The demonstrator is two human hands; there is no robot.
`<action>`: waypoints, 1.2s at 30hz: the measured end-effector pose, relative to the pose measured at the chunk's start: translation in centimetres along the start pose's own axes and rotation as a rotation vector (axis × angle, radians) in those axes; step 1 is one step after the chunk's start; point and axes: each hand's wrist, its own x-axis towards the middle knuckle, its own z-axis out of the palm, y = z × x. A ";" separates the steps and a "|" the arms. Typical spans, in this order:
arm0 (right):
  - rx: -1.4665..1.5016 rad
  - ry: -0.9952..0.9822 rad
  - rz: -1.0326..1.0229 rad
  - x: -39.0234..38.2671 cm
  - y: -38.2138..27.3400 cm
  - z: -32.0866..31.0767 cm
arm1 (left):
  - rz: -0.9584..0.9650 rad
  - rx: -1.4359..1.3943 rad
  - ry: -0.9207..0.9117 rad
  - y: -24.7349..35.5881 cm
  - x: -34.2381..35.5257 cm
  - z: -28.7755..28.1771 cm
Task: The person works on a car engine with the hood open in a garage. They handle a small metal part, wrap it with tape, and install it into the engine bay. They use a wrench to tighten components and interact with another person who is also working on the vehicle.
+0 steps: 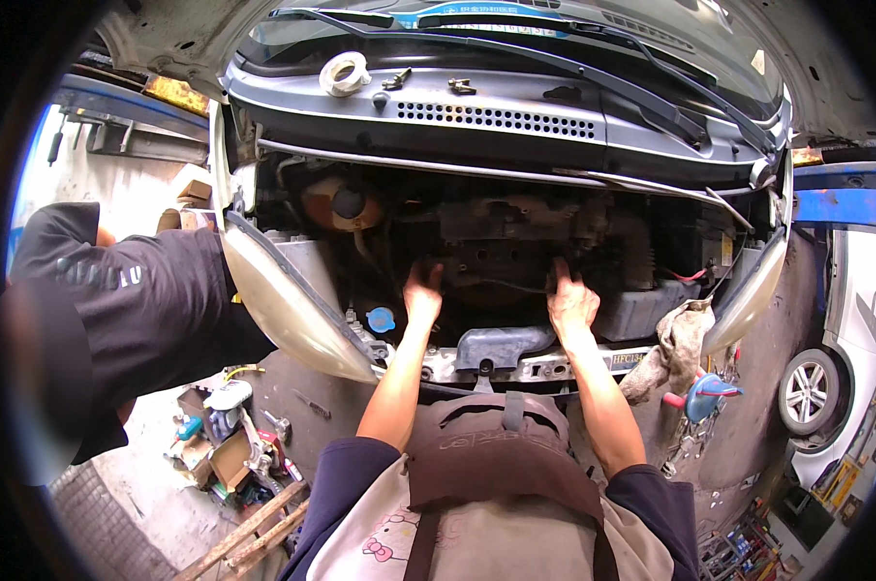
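Both my arms reach over the front edge into the dark engine bay of a vehicle with its hood raised. A dark metal cover (496,259) with round holes lies between my hands. My left hand (423,293) is closed at the cover's left end, its fingertips in shadow. At the right end my right hand (572,302) has its fingers curled round the edge, partly hidden in the dark. Nearby are a brownish reservoir with a black cap (349,202), a blue cap (382,319) and a grey plastic duct (504,346) on the front crossmember.
A tape roll (344,75) and two small metal parts lie on the cowl. A dirty rag (685,334) hangs over the front right. Another person (138,310) leans in at left. Tools and boxes (230,455) clutter the floor; a white car (859,310) stands right.
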 end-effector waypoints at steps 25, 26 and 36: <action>0.051 -0.053 -0.064 -1.6 0.8 0.4 | -0.032 0.138 -0.258 -2.2 1.9 -0.1; 0.069 -0.022 -0.076 -1.5 0.9 0.6 | -0.027 0.148 -0.254 -1.9 2.0 0.0; 0.098 -0.005 -0.174 -0.9 1.2 0.9 | 0.026 0.131 -0.240 -4.2 2.2 0.5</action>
